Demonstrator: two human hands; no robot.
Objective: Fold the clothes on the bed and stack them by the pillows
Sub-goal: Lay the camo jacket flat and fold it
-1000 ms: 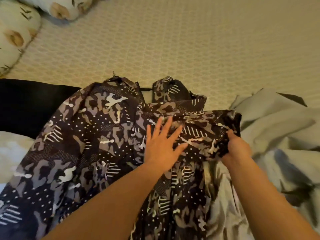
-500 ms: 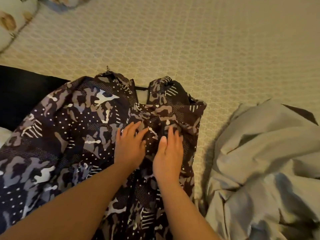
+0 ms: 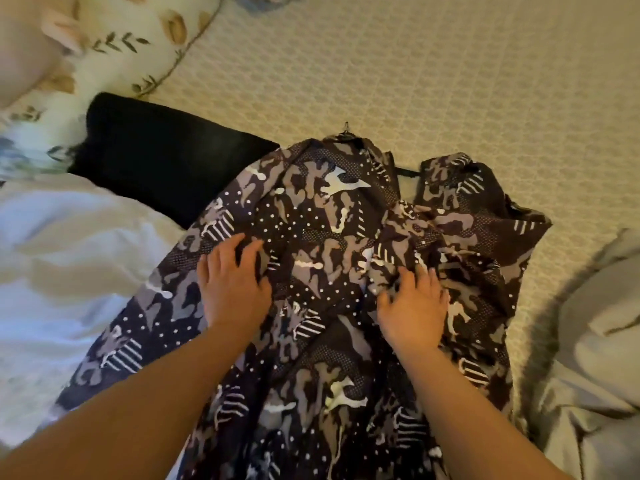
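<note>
A dark camouflage-print jacket (image 3: 332, 216) with white dots and stripes lies spread on the bed in front of me, its collar pointing away. My left hand (image 3: 232, 282) rests on its left half with the fingers slightly bent into the cloth. My right hand (image 3: 414, 306) lies on the folded-over right sleeve, fingers spread and pressing the fabric down. A floral pillow (image 3: 114, 39) sits at the far left corner.
A black garment (image 3: 166, 150) lies flat to the left of the jacket, beside a white garment (image 3: 69, 258). A grey crumpled garment (image 3: 595, 358) is heaped at the right. The cream quilted bedspread (image 3: 450, 71) stretches beyond the jacket.
My right hand brought the right sleeve across onto the jacket and let go of it. Both hands then slid apart over the cloth, the left going left. The view swung left, showing the pillow.
</note>
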